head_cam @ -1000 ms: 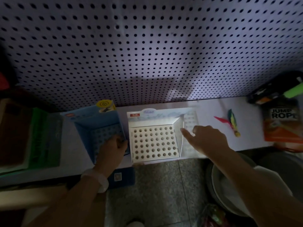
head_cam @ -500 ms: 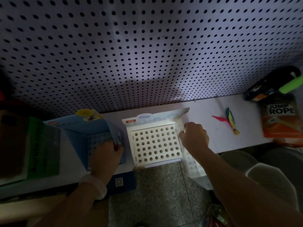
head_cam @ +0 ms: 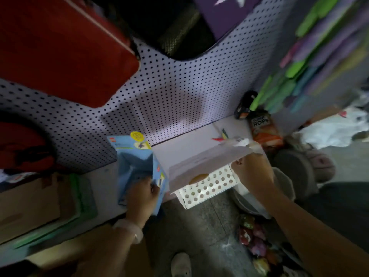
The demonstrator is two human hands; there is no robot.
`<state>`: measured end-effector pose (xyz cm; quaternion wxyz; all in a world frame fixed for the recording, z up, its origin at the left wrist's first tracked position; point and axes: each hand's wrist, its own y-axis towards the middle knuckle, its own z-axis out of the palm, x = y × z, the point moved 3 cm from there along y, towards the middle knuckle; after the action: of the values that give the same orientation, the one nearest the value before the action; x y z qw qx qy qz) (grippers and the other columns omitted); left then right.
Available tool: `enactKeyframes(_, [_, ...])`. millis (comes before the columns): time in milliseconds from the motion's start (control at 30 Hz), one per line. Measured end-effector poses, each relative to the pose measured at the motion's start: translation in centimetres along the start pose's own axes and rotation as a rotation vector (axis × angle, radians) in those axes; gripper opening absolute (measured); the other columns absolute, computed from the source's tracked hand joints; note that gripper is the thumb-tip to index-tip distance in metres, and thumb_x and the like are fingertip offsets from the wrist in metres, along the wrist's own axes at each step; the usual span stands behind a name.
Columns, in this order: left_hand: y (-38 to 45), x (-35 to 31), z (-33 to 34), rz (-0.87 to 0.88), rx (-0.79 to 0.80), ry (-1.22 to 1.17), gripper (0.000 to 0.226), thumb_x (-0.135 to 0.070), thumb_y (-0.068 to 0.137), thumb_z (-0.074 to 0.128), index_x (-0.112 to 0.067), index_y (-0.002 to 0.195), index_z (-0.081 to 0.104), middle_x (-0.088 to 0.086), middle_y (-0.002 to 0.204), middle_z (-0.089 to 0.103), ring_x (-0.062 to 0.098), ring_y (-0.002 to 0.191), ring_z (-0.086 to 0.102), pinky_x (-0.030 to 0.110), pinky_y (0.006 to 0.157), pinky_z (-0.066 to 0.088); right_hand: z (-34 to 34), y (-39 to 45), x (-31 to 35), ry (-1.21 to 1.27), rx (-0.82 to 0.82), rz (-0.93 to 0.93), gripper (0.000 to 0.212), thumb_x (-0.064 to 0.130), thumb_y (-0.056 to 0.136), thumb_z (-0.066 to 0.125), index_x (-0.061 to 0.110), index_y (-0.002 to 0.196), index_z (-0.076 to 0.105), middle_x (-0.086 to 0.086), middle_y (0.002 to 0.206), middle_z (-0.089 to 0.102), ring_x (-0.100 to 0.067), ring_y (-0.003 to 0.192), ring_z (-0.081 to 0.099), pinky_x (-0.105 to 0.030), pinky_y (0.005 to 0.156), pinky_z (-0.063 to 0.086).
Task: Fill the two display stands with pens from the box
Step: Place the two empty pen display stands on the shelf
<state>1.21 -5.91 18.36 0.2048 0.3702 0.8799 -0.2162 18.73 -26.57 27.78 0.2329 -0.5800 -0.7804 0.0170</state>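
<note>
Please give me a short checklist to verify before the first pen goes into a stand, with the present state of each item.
1. White stand sits fully on the shelf: not ok, its front hangs past the edge.
2. White stand's holes uncovered: not ok, its back card leans over many of them.
3. Right hand holds the white stand: ok, it grips the right side.
4. Left hand steadies the blue stand: ok.
5. Blue stand's holes free: cannot tell, too dark.
6. Box of pens within reach: cannot tell, none is visible.
</note>
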Motion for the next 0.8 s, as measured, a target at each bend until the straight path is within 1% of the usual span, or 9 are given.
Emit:
enactKeyframes(100, [-3.1, -4.5, -1.9, 0.048, 0.073, -0.010, 0.035, -0.035, 0.081, 0.043, -0.004, 0.073, 0.056, 0.019, 0.071, 0.062, 0.036, 0.071, 0.060, 0.040, 0.057, 0.042, -4.6, -4.6, -2.5, 0.020, -0.082, 0.053, 0.019, 0.023, 0.093, 0.049, 0.012, 0.079, 0.055, -0.008, 0.078, 0.055, -0.021, 0.073, 0.046, -0.025, 0.065, 0.033])
enactKeyframes(233, [-7.4, -9.5, -4.3, 0.060, 0.107, -0.073, 0.030, -0.019, 0.089, 0.050, 0.001, 0.067, 0.051, 0.027, 0.071, 0.058, 0.030, 0.063, 0.051, 0.033, 0.056, 0.026, -9.0, -12.3, -6.1, 0.075, -0.176, 0.145, 0.020, 0.018, 0.091, 0.054, 0.003, 0.096, 0.066, -0.015, 0.090, 0.067, -0.024, 0.074, 0.053, -0.025, 0.065, 0.034])
enactKeyframes(333, [-10.9, -13.3, -5.7, 0.119, 0.173, -0.063, 0.016, -0.011, 0.090, 0.055, -0.002, 0.079, 0.060, 0.025, 0.087, 0.063, 0.034, 0.081, 0.058, 0.028, 0.063, 0.030, -11.2, -18.8, -9.4, 0.125, -0.215, 0.228, 0.019, 0.019, 0.091, 0.053, 0.008, 0.098, 0.066, -0.012, 0.094, 0.067, -0.026, 0.079, 0.057, -0.025, 0.065, 0.033])
enactKeyframes(400, [-13.6, -15.5, -5.6, 0.147, 0.233, -0.087, 0.012, -0.013, 0.091, 0.055, -0.011, 0.082, 0.062, 0.019, 0.097, 0.065, 0.035, 0.095, 0.059, 0.026, 0.070, 0.034, -11.8, -23.1, -11.9, 0.229, -0.256, 0.294, 0.015, 0.021, 0.091, 0.052, 0.012, 0.093, 0.064, -0.006, 0.090, 0.065, -0.022, 0.079, 0.056, -0.025, 0.064, 0.034])
enactKeyframes(467, [-17.1, -17.3, -4.5, 0.192, 0.301, -0.066, 0.026, -0.013, 0.092, 0.054, -0.021, 0.067, 0.051, 0.014, 0.083, 0.064, 0.032, 0.086, 0.061, 0.028, 0.065, 0.036, -11.8, -28.0, -14.5, 0.317, -0.271, 0.352, 0.013, 0.022, 0.090, 0.052, 0.014, 0.088, 0.061, 0.000, 0.081, 0.061, -0.017, 0.075, 0.055, -0.026, 0.062, 0.039])
enactKeyframes(533, [-20.8, -19.0, -2.4, 0.248, 0.367, -0.038, 0.029, -0.012, 0.092, 0.053, -0.010, 0.063, 0.050, 0.016, 0.067, 0.057, 0.031, 0.071, 0.058, 0.030, 0.057, 0.033, -11.7, -33.2, -17.6, 0.329, -0.285, 0.417, 0.018, 0.023, 0.090, 0.050, 0.017, 0.073, 0.052, 0.005, 0.069, 0.053, -0.011, 0.062, 0.050, -0.021, 0.053, 0.036])
enactKeyframes(633, [-28.1, -22.5, 0.6, 0.337, 0.460, -0.008, 0.022, -0.008, 0.091, 0.053, -0.001, 0.070, 0.051, 0.017, 0.068, 0.052, 0.026, 0.065, 0.049, 0.034, 0.061, 0.031, -11.9, -42.4, -22.8, 0.318, -0.360, 0.548, 0.036, 0.021, 0.090, 0.049, 0.020, 0.058, 0.032, 0.007, 0.056, 0.036, -0.004, 0.049, 0.031, -0.020, 0.043, 0.022])
enactKeyframes(733, [-36.2, -25.9, 3.1, 0.541, 0.498, -0.008, 0.021, -0.010, 0.087, 0.055, -0.006, 0.068, 0.049, 0.019, 0.068, 0.056, 0.030, 0.068, 0.054, 0.039, 0.061, 0.036, -11.0, -52.0, -28.3, 0.361, -0.394, 0.694, 0.036, 0.020, 0.088, 0.050, 0.018, 0.056, 0.035, 0.005, 0.052, 0.037, -0.008, 0.046, 0.030, -0.022, 0.044, 0.023])
enactKeyframes(800, [-41.6, -27.8, 4.9, 0.747, 0.512, 0.064, 0.027, -0.027, 0.080, 0.048, -0.012, 0.059, 0.041, 0.016, 0.059, 0.053, 0.032, 0.064, 0.056, 0.039, 0.056, 0.033, -9.9, -58.8, -31.8, 0.401, -0.414, 0.806, 0.034, 0.019, 0.086, 0.052, 0.017, 0.054, 0.040, 0.004, 0.050, 0.040, -0.009, 0.045, 0.034, -0.023, 0.045, 0.026])
